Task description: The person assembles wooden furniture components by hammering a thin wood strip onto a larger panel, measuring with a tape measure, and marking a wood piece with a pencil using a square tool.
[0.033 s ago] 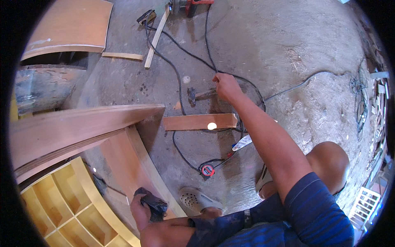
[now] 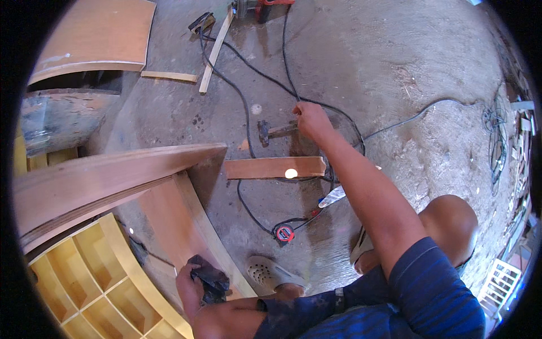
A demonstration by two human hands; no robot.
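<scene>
My left hand (image 2: 189, 287) is closed around a crumpled black plastic bag (image 2: 211, 280), beside a wooden panel frame (image 2: 195, 217) at lower left. My right arm reaches forward, and the right hand (image 2: 313, 121) has its fingers pinched together. Whatever they hold is too small to make out. Just left of that hand is a hammer (image 2: 263, 133), its handle running toward the hand; the handle's end is hidden. A black cable (image 2: 248, 116) winds over the floor, passing close to the fingertips. Nearer me lies a short wooden board (image 2: 265, 168).
A red and black tape measure (image 2: 284, 233) lies near my left shoe (image 2: 274, 273). Yellow compartments (image 2: 101, 265) stand at lower left. Wood strips (image 2: 217, 51) and a curved panel (image 2: 96, 34) are farther off. A white slatted rack (image 2: 499, 285) is at right.
</scene>
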